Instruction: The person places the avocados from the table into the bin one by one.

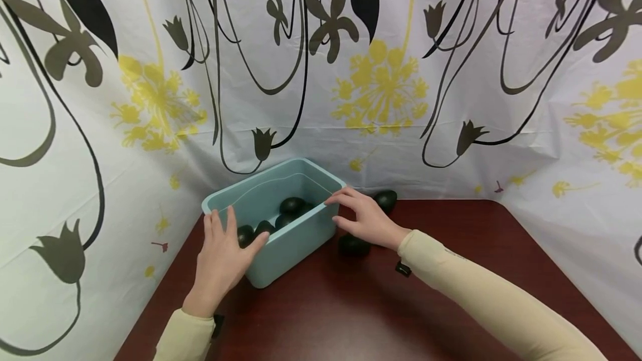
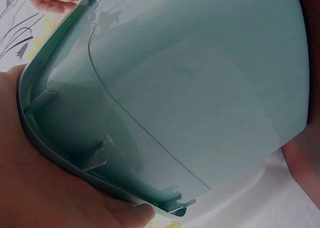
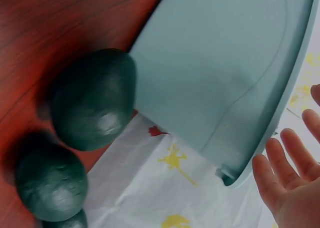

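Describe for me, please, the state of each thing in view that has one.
Blue-green bin, open-topped, standing on the table.
Dark oval fruits inside, loose, partly hidden by the near wall.
Dark oval fruits outside, lying loose beside the bin.
Patterned cloth, hanging, creased.
Left grip, touching the bin, fingers spread.
Right grip, at the bin's rim, contact unclear.

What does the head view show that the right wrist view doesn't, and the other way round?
Head only: the left hand and dark green fruits inside the blue bin.

Right wrist only: a third loose fruit, cut off at the bottom edge.

Both: the right hand, the bin, two loose fruits, the tabletop and flowered cloth.
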Demonstrator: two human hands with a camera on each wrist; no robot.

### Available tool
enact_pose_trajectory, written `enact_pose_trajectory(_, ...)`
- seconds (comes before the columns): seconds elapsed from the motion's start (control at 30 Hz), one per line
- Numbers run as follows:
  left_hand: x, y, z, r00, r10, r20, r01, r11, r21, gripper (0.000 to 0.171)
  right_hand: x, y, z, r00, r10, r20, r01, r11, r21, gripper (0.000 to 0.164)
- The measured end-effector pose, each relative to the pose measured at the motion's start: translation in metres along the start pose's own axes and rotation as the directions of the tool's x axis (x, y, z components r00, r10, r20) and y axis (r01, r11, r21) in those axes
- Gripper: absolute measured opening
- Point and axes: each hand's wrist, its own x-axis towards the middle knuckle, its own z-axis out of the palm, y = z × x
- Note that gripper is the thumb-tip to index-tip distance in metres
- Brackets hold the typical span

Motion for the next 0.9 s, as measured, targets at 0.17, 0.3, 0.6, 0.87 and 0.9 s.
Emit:
enact_pose_trajectory(0.17,0.000,0.000,-0.002,1.000,0.004,-0.003,-0.004,1.000,0.005,0.118,-0.010,0.004,-0.001,0.999,0.053,0.010,-0.053,0.998,-0.019,0.034)
enact_pose_trajectory(0.3,0.000,-0.001,-0.003,1.000,0.006,-0.002,-0.006,1.000,0.006,0.117,-0.018,0.009,-0.002,0.994,0.104,0.029,-0.104,0.994,-0.028,0.035)
enact_pose_trajectory(0.6,-0.001,-0.002,-0.002,1.000,0.010,-0.003,-0.010,1.000,0.012,0.117,-0.033,0.019,-0.001,0.983,0.171,0.060,-0.167,0.984,-0.066,0.039)
enact_pose_trajectory(0.87,-0.001,0.000,-0.001,1.000,0.017,-0.002,-0.017,1.000,0.017,0.117,-0.045,0.034,0.001,0.967,0.242,0.074,-0.235,0.968,-0.093,0.044)
enact_pose_trajectory(0.9,0.000,0.000,-0.001,1.000,0.018,-0.004,-0.018,1.000,0.017,0.117,-0.046,0.036,0.001,0.967,0.244,0.075,-0.236,0.967,-0.099,0.044)
